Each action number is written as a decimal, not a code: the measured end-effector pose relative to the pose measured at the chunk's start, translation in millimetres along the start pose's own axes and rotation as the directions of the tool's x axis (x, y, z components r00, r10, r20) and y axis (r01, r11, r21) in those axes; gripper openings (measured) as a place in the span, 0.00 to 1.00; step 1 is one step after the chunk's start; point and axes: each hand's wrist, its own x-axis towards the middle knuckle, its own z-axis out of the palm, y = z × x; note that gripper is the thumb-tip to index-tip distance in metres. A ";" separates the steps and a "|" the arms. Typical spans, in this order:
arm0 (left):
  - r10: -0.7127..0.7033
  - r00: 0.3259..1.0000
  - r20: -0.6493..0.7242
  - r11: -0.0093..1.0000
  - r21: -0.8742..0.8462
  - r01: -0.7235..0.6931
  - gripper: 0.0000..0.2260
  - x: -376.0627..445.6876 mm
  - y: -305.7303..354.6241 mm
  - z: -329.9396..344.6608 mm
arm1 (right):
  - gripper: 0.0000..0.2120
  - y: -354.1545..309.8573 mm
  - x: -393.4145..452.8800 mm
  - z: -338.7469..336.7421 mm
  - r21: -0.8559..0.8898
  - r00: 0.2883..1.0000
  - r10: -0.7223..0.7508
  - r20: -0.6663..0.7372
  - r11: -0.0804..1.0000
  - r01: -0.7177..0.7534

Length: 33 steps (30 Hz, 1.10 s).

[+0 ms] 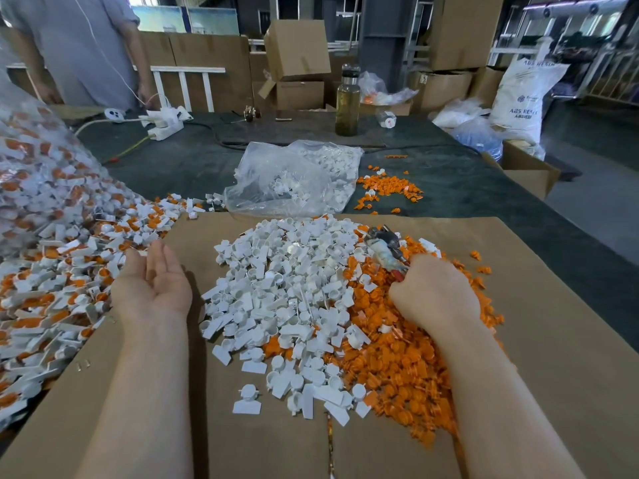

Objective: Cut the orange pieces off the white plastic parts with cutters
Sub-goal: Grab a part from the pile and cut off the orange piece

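My right hand [434, 293] is clenched around the cutters [385, 250], probably shut, mid-right of frame; my left hand [152, 281] is spread palm-up, empty, reaching toward the uncut orange-and-white parts [62, 288] at left for the next one.

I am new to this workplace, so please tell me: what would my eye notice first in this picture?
First, the big heap on the cardboard sheet: white plastic parts in the middle, cut orange pieces to their right. The right hand grips cutters over the orange side, while the left hand lies open, palm up, beside uncut orange-and-white parts at the left.
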 end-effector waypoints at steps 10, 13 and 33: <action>-0.268 0.889 0.370 -0.236 0.870 -0.433 0.21 -27.6 -41.6 -5.7 | 0.11 -3.7 -0.3 9.7 -0.116 0.999 -0.044 -0.004 0.992 0.043; -0.445 0.828 0.342 -0.724 0.406 -0.557 0.27 -28.0 -63.5 -19.4 | 0.10 -5.7 -0.8 11.8 -0.111 0.998 -0.056 -0.011 0.992 0.054; -0.460 0.709 0.535 -0.649 0.343 -0.680 0.02 -39.2 -75.3 -26.0 | 0.07 -7.0 2.4 14.3 0.016 0.975 -0.104 -0.196 0.994 0.109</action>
